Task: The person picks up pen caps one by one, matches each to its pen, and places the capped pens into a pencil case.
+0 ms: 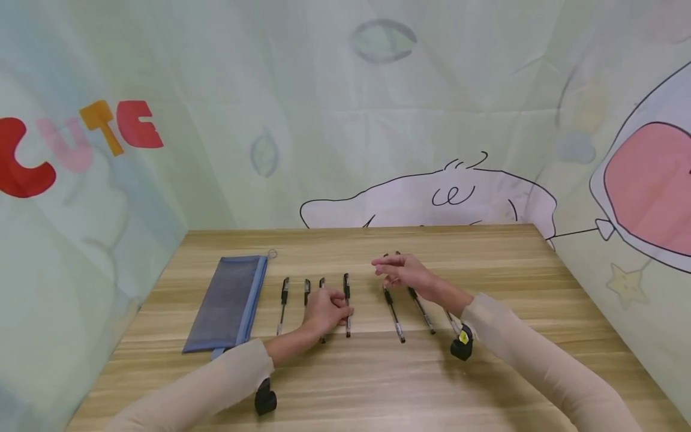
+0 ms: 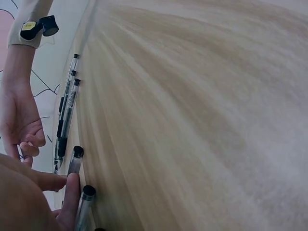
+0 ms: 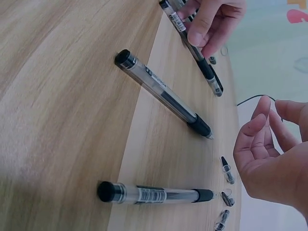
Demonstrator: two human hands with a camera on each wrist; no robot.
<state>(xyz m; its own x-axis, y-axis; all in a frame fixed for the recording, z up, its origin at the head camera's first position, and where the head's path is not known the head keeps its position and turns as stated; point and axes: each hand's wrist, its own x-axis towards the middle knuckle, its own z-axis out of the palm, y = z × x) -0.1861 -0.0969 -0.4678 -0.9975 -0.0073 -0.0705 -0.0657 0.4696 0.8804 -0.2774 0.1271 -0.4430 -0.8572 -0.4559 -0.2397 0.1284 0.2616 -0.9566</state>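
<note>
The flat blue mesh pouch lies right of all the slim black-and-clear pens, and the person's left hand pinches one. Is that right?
No: in the head view, the flat blue mesh pouch lies left of all the slim black-and-clear pens; the person's left hand does pinch one.
</note>
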